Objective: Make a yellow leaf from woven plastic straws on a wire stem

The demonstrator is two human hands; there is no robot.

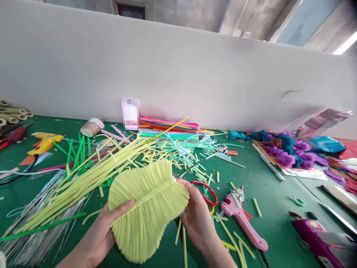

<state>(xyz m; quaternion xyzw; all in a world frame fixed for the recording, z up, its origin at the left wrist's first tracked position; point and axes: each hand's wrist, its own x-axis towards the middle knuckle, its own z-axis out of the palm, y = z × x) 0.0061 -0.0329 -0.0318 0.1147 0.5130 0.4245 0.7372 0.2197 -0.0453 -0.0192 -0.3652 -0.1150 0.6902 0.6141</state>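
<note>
A large yellow-green leaf (145, 212) made of pipe cleaners laid side by side along a raised midrib is held up above the table. My left hand (104, 230) grips its left edge, thumb on the front and fingers hidden behind. My right hand (196, 216) is closed on the right edge near the end of the midrib, its fingers partly hidden by the leaf. Red-handled scissors (213, 197) lie just beyond my right hand. Left of the leaf, long yellow-green pipe cleaners (92, 178) are heaped.
A pink glue gun (245, 227) lies on the green table right of my hand, a yellow glue gun (43, 143) at far left. Bundled coloured pipe cleaners (170, 128) rest by the white partition (178, 70). Purple and teal flowers (290, 149) sit at right, near a purple device (318, 234).
</note>
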